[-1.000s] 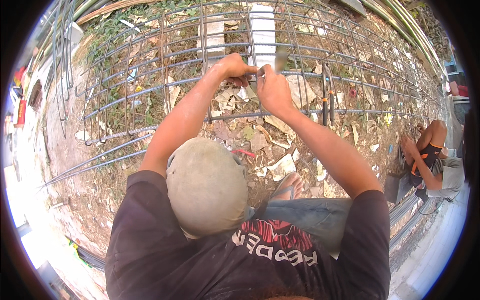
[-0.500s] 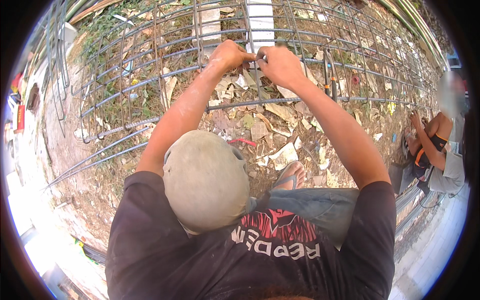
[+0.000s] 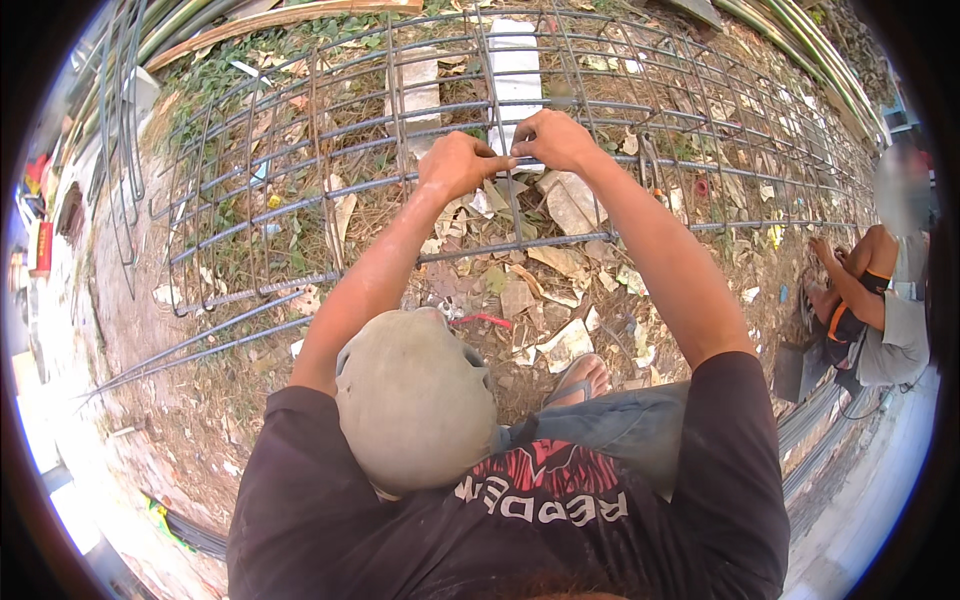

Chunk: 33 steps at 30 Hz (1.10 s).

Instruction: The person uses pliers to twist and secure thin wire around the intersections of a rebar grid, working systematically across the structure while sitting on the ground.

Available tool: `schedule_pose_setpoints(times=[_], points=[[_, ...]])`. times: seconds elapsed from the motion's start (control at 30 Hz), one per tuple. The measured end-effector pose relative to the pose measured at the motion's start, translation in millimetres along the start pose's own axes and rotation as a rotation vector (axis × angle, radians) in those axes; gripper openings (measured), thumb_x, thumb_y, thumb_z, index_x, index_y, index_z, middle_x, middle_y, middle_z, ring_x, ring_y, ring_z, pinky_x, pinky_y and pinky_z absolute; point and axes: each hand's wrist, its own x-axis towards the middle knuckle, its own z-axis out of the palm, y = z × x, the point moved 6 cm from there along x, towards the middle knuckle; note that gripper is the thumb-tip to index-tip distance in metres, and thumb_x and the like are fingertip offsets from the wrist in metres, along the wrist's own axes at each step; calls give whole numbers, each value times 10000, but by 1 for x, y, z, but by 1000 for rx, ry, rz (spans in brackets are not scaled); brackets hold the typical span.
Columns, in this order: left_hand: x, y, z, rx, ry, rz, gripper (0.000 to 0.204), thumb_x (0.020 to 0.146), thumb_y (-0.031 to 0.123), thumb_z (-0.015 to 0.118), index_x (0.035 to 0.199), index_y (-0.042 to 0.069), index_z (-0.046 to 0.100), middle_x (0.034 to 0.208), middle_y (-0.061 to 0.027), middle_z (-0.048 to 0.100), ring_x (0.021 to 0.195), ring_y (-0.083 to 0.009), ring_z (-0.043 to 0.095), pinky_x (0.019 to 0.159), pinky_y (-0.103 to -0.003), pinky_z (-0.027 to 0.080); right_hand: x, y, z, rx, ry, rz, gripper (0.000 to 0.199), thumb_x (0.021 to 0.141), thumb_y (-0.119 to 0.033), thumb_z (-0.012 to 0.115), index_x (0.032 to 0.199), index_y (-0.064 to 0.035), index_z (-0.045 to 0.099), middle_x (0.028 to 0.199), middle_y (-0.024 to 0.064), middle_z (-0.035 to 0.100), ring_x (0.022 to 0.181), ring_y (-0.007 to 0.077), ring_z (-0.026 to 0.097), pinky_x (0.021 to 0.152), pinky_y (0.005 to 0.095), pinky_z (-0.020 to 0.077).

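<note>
Tying a joint on the rebar cage

Both hands are meeting at one crossing on the near top bar (image 3: 600, 238) of the cage (image 3: 300, 170): the left hand (image 3: 462, 163) and the right hand (image 3: 552, 140) are pinching what looks like a thin tie wire (image 3: 517, 160), fingertips almost touching. I judge the tie is mid-twist; next it needs tightening snugly against the bars. A second person (image 3: 880, 300) is sitting far right.

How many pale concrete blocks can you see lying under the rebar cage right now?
2. One concrete block lies on the ground behind the left hand; the other lies just right of it, above the right hand. More may be hidden under leaves or the bars.
</note>
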Motion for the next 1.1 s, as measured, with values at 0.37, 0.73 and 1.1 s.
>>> schedule_pose_setpoints(times=[0.37, 0.73, 1.1], points=[[-8, 8, 5, -72, 137, -7, 408, 797, 482, 764, 876, 84, 805, 737, -113, 732, 710, -272, 708, 675, -390, 515, -24, -18, 17, -126, 233, -48, 207, 850, -232, 662, 851, -50, 760, 880, 187, 738, 906, 365, 716, 859, 492, 530], [-11, 5, -2, -83, 166, -22, 387, 804, 470, 773, 896, 97, 814, 755, -87, 747, 727, -251, 713, 677, -382, 517, -46, -27, 18, -66, 393, -57, 311, 935, -302, 599, 969, -27, 739, 1058, 183, 674, 1073, 349, 623, 931, 479, 487], [-10, 8, 5, -79, 182, -9, 416, 804, 501, 753, 913, 104, 813, 731, -89, 740, 744, -267, 722, 690, -389, 535, -102, -30, 35, -32, 251, 36, 208, 880, -128, 594, 1024, 21, 615, 952, 218, 700, 884, 395, 702, 756, 499, 566]])
